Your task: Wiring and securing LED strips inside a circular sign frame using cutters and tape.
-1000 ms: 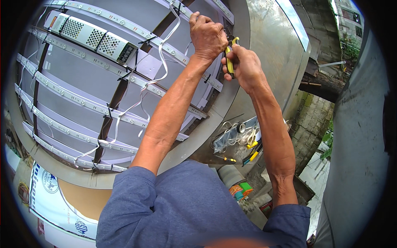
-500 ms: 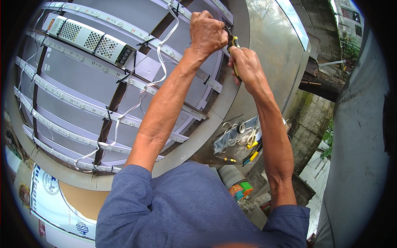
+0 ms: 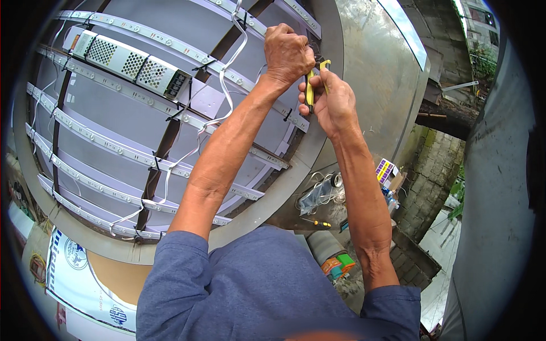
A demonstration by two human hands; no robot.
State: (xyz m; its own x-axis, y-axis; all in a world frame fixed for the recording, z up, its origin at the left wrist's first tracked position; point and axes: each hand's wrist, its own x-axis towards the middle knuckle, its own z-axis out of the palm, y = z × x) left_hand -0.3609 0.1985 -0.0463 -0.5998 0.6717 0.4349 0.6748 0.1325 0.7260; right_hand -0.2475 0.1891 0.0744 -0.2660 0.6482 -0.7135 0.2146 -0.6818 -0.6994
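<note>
The yellow-handled pliers (image 3: pixel 316 85) sit near the top of the big round sign box (image 3: pixel 364 91), right by its shiny metal wall. The right hand (image 3: pixel 335 102) is wrapped tight around the handles. The left hand (image 3: pixel 289 52) is closed in a fist just beside the tool's tip, pinching something small there, maybe a wire, but it is hidden. It looks like a wire is being cut or twisted. Next, the tool likely needs a firm squeeze while the other hand stays steady. White light strips (image 3: pixel 142 153) and a silver power box (image 3: pixel 131 63) lie deeper inside the sign box.
</note>
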